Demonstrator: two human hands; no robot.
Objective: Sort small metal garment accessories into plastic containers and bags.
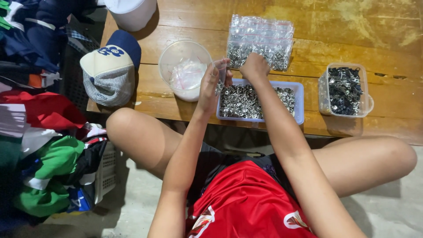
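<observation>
Worn wooden desk (352,26), near edge, someone seated low in front of it. Small clear plastic bag (221,72) is held up in the left hand (209,88), fingers curled around its side, just above the left end of the shallow clear tray of small silver metal rings (246,101). Right hand (254,67) is closed at the bag's mouth, seemingly pinching pieces; can't see them. If the bag tips or the mouth folds shut, I'd guess rings scatter off the near edge.
</observation>
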